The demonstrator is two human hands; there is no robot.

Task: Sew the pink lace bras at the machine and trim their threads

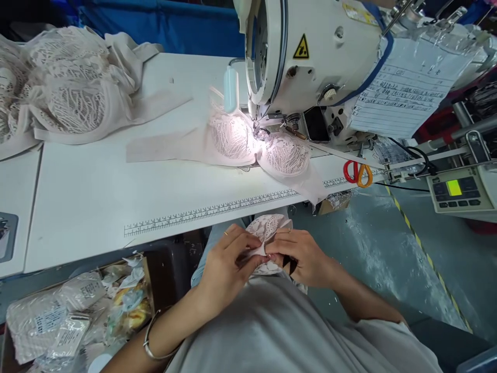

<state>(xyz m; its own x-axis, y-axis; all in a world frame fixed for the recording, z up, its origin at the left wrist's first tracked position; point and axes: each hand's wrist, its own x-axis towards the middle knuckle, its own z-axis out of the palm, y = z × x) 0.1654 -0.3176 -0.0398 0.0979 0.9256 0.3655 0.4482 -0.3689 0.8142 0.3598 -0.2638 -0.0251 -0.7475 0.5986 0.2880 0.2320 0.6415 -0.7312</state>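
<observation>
Over my lap, below the table edge, I hold a pale pink lace bra (267, 224) between both hands; most of it is hidden. My left hand (229, 259) pinches its edge between thumb and fingers. Close against it, my right hand (305, 254) grips the same edge with its fingertips. Something small and black (289, 263) shows under the right hand's fingers; its kind I cannot make out. Another lace bra (285, 155) lies on the table under the lit needle area of the sewing machine (310, 57), its cups side by side and one wing stretched leftward.
A heap of lace bras (77, 103) lies at the table's back left. Scissors (357, 172) with red and orange handles rest by the right edge. A ruler strip (209, 211) runs along the front. A box of plastic-wrapped packets (50, 316) stands lower left; a control panel (458, 190) is at right.
</observation>
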